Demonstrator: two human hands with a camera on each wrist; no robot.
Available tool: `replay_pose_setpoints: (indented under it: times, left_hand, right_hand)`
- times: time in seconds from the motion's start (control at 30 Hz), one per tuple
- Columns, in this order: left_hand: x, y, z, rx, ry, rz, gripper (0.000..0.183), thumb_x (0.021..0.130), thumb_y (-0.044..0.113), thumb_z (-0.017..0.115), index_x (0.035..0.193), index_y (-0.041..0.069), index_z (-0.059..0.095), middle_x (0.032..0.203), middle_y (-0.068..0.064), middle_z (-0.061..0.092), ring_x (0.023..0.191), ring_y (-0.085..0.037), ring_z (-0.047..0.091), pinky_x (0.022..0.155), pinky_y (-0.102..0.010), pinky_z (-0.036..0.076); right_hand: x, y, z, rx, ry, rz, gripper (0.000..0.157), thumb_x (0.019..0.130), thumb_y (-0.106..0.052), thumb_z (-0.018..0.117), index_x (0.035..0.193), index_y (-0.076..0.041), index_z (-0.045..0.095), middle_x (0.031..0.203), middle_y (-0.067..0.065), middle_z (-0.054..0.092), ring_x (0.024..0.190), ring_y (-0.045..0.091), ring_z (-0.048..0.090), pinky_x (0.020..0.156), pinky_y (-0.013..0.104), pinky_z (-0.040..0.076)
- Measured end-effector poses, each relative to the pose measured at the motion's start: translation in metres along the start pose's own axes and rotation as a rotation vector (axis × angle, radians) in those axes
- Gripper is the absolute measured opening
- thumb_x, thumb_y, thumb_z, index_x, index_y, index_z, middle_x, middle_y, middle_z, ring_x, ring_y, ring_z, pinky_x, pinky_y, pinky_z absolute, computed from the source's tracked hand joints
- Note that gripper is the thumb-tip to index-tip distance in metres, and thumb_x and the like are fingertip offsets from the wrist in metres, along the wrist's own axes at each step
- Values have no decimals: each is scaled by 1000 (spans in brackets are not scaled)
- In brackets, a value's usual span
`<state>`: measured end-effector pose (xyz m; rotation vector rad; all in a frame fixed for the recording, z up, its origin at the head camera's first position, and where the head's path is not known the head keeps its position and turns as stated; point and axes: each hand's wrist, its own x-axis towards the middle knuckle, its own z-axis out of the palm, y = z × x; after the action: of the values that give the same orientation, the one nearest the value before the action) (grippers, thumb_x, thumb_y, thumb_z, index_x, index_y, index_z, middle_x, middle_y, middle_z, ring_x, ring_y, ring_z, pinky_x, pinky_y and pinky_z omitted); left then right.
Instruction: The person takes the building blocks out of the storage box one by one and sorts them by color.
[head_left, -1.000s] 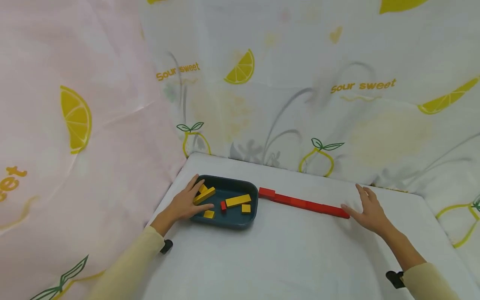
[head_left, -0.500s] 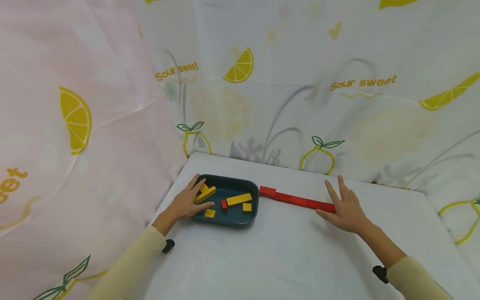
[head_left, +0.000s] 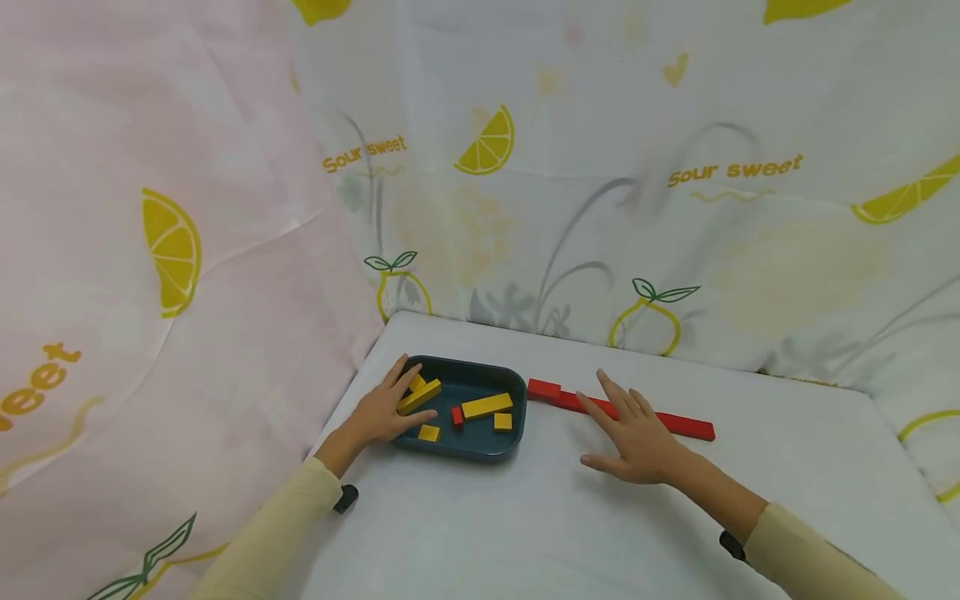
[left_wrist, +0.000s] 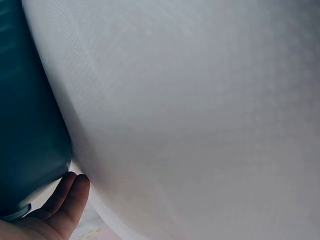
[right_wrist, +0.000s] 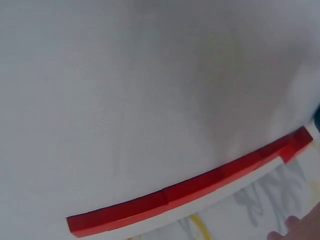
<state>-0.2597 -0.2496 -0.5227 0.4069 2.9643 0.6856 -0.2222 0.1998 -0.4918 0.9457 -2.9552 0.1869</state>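
Observation:
My left hand (head_left: pixel 378 414) holds the left end of a dark blue tray (head_left: pixel 459 453), its thumb reaching over the inside. In the left wrist view, fingers (left_wrist: pixel 72 200) lie against the tray's outside near its base. Inside the tray are a long yellow block (head_left: pixel 487 406), a small red block (head_left: pixel 457 417) and several other yellow blocks, some partly covered by the hand. Spread and holding nothing, my right hand (head_left: pixel 637 442) hovers over a row of red blocks (head_left: pixel 686 426), hiding its middle. The right wrist view shows the row (right_wrist: pixel 195 194) end to end.
A white-covered table (head_left: pixel 525 533) carries everything. Behind it hangs a lemon-print cloth (head_left: pixel 570 208), and a pinkish cloth (head_left: pixel 247 300) hangs along the left side. The red row's left end, where one block (head_left: pixel 544 390) juts backward, lies close to the tray.
My right hand has swept left along the red row, from its right end to its middle. The left hand stays on the tray; the blocks look unmoved. The head view shifts slightly.

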Motion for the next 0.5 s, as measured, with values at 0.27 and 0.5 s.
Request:
replay_pose_setpoints:
  times: [0.27,0.5]
  left_hand:
    - [-1,0,-1,-5,7,-3,97,84,72,59,158,19,25,168,-9,5,136,-44,45,106,-66,37]
    - [0,-1,2,10,11,13,100,81,73,61,158,19,26,168,-8,5,136,-42,46,106,-62,40]
  right_hand:
    - [28,-27,-5,5,-14,-73,92,85,-71,58,158,-24,27,168,11,2,149,35,21,117,64,22]
    - [57,-52,-2,41,32,-125,84,90,-62,58,157,-21,28,165,14,14,148,33,23,119,62,19]
